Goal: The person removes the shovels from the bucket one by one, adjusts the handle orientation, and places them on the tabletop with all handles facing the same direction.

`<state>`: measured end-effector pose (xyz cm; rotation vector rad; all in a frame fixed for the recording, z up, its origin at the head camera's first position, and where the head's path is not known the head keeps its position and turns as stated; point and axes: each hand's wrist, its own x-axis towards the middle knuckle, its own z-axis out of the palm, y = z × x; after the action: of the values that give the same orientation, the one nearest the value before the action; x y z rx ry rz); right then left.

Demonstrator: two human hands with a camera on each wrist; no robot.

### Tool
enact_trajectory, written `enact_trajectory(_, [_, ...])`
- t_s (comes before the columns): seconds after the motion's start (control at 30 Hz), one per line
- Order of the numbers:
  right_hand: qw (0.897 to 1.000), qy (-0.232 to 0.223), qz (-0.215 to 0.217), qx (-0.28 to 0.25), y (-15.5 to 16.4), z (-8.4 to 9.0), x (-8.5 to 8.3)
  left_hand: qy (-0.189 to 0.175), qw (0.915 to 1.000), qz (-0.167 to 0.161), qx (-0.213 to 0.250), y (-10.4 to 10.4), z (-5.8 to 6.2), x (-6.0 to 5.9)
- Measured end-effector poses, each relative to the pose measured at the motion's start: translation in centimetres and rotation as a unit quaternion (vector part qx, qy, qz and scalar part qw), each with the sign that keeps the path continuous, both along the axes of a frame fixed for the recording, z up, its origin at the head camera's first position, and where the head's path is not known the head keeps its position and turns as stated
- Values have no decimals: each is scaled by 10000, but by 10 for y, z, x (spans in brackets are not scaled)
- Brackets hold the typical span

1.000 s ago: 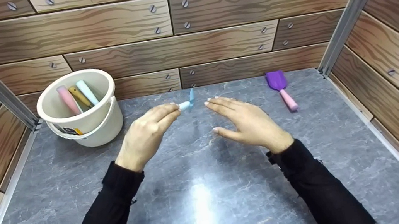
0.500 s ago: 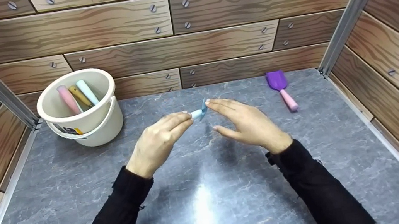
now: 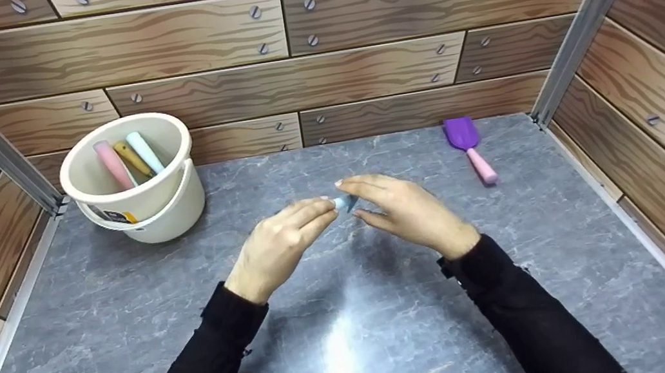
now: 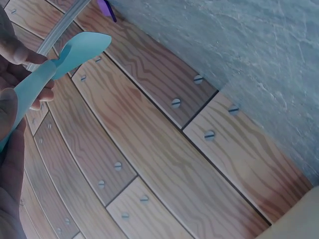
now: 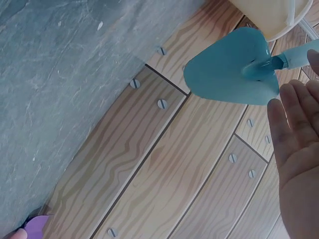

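A teal hand trowel (image 5: 227, 67) with a pale blue handle is held above the table between the hands. My left hand (image 3: 284, 239) grips its handle, with the thumb (image 4: 7, 112) along one side in the left wrist view. Close by, my right hand (image 3: 404, 212) has its fingers extended and its thumb apart, around the trowel's blade end in the head view. In the right wrist view the right fingertips (image 5: 276, 107) sit just beside the blade's base and neck. The head view hides most of the blade behind the right hand.
A cream bucket (image 3: 177, 215) stands at the back left with a pink handle (image 3: 113, 165), a mustard handle (image 3: 133, 159) and a light blue handle (image 3: 144, 153) inside. A purple scoop (image 3: 462, 134) with a pink grip lies at the back right. Wood-patterned walls enclose the grey table (image 3: 432, 341).
My left hand has moved right and toward me, bringing the trowel between the right thumb and fingers. The right hand has shifted only slightly. Bucket and scoop stay put.
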<state>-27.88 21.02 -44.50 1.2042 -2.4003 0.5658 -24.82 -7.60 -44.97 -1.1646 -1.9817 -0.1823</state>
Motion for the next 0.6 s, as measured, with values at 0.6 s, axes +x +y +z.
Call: enact_trajectory(0.6, [9993,-94,264,-246,-7,-10,-3,-78,9996,-252,-126,7,-7,3])
